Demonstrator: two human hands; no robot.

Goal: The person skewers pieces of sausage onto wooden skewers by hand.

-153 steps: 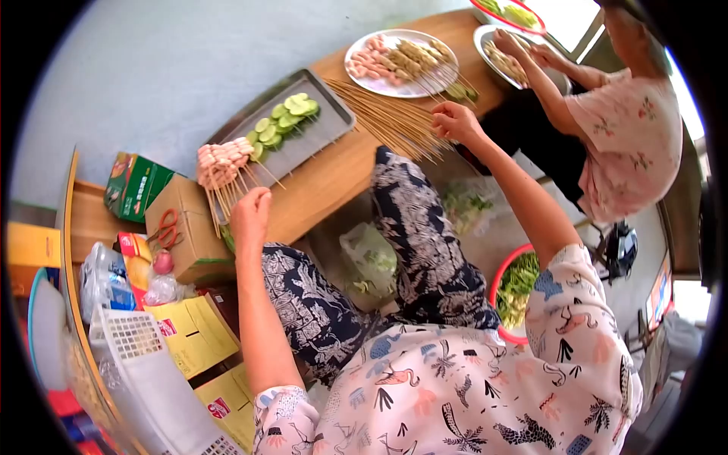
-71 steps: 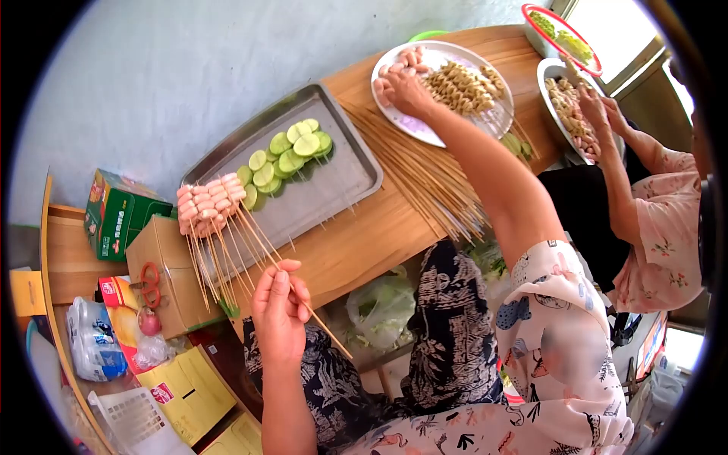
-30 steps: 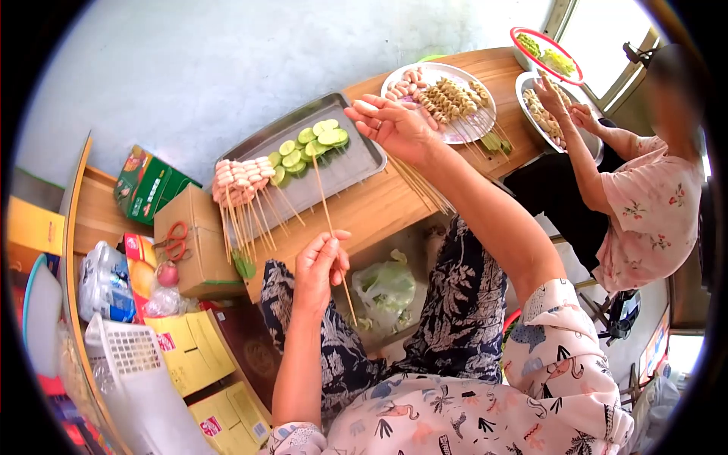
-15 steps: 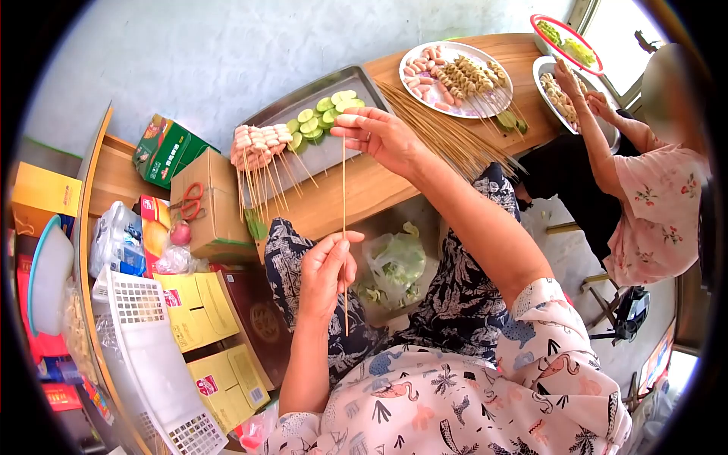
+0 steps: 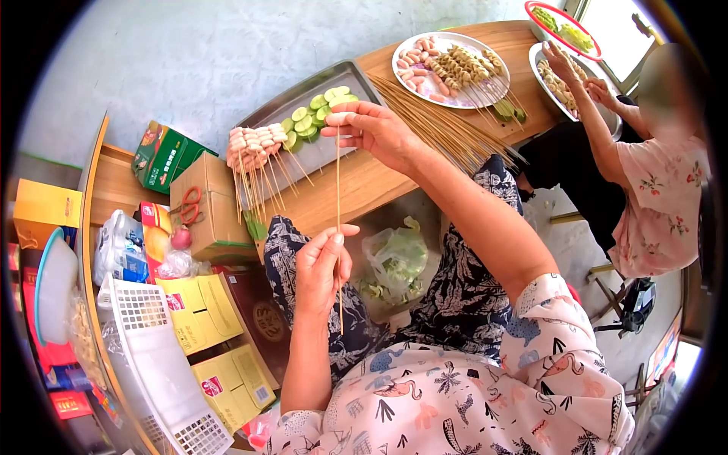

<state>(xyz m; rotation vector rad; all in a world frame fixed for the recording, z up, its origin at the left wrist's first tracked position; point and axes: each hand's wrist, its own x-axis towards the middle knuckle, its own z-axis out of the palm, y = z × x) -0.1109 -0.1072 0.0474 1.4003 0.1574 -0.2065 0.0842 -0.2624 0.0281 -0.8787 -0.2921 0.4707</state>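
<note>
Indoors, the table [image 5: 364, 186] beside the wall [image 5: 265, 45] bears skewers [image 5: 436, 121].

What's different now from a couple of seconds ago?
The right hand has come back from the plate to the upper end of the stick, pinching what looks like a small sausage. The left hand keeps hold of the stick, which has swung from slanting to nearly upright in the picture. The cucumber slices stay in the tray, beside the skewered sausages.

The upper tip of the skewer [image 5: 338, 189] is hidden at the right hand [image 5: 379, 136] (the co-worker's head [image 5: 671, 91] is blurred).
</note>
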